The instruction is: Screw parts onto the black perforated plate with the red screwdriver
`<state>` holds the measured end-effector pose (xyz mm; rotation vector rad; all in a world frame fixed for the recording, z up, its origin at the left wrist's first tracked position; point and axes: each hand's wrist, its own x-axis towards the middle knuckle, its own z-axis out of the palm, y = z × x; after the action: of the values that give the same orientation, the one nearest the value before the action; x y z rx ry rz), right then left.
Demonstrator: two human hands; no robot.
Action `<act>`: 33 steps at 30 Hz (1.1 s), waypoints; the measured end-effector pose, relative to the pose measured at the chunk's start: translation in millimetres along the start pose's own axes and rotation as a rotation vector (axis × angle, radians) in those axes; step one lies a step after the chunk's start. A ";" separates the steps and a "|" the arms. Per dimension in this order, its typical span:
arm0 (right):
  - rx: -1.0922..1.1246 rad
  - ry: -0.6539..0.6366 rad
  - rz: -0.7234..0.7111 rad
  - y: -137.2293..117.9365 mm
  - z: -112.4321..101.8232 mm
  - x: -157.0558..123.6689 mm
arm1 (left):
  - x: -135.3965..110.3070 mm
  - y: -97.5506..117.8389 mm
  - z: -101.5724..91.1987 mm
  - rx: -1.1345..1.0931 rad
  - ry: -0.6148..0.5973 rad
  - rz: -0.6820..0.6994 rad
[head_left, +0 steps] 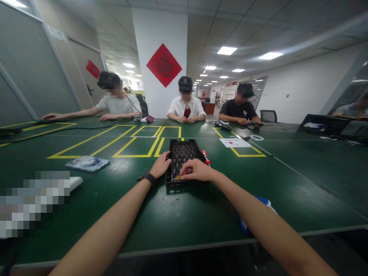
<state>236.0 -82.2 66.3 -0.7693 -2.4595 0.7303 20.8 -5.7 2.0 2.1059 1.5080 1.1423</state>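
A black open box point(188, 184), with many small compartments or holes inside, lies on the green table in front of me. My left hand point(161, 165) grips its left wall, with the thumb at the rim. Over the near part of the box, my right hand point(197, 170) is closed, its fingertips pinched at a small yellow piece point(177, 178) near the front left corner. The curled fingers hide part of that piece. Beside the right wall lies a red-handled screwdriver point(205, 157).
A flat, phone-like item point(87, 163) lies at left. A blue-and-white object point(263, 201) is partly behind my right forearm. Yellow tape outlines point(132, 155), a paper sheet point(235, 143) and a white ring point(257, 137) lie farther off. Several people sit across the table point(138, 226).
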 end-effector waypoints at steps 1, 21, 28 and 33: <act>0.000 -0.002 0.003 0.1 0.1 0.0 | -0.1 0.1 0.0 -0.002 0.001 -0.001; 0.072 -0.030 0.068 3.5 3.8 0.5 | -1.7 2.8 -1.0 0.029 -0.012 -0.003; 0.088 -0.019 0.084 2.4 4.2 0.9 | -0.5 1.1 -0.5 0.026 -0.015 0.001; 0.013 -0.020 0.067 3.0 3.5 1.3 | -2.3 5.1 -2.0 0.023 -0.008 -0.006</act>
<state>234.2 -80.4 62.2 -0.8475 -2.4542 0.7813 22.3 -10.3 5.6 2.1165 1.5297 1.1187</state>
